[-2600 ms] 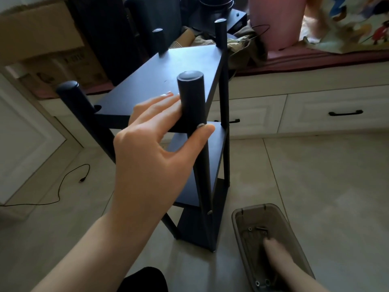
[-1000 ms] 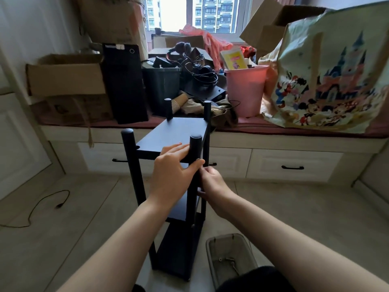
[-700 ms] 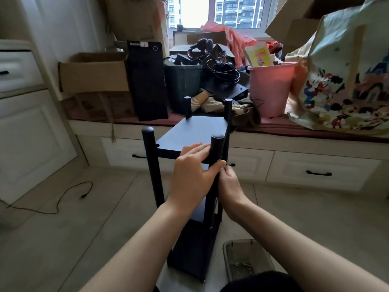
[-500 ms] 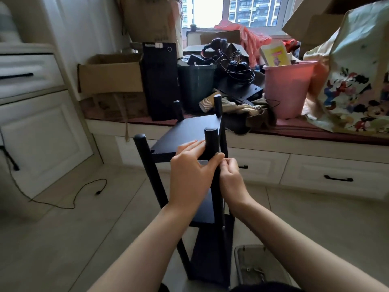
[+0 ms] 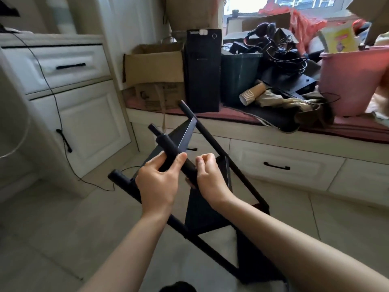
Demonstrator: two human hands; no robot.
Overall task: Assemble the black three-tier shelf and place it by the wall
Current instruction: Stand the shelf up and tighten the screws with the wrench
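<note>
While there's only the head view to go on, it shows plenty: the black three-tier shelf is tipped hard over to the left, its feet on the tiled floor near the person and its top leaning off toward the white cabinet. So the long axis of the posts runs diagonally, upper left to lower right.

The left hand has its fingers curled round the near post, just below the top board. The right hand sits right beside it on the same post, a bit further down, thumb and forefinger pressed together in a pinch. Whatever they're pinching is too small to make out; my guess is a screw or fitting. Both hands are about equally close to that post, the left one higher up it.

Count: I can pick out three posts clearly, the fourth is mostly hidden. Three boards, two hands.

Behind, the window seat holds a cardboard box, a black PC tower, a stack of paper cups and a pink bucket.
</note>
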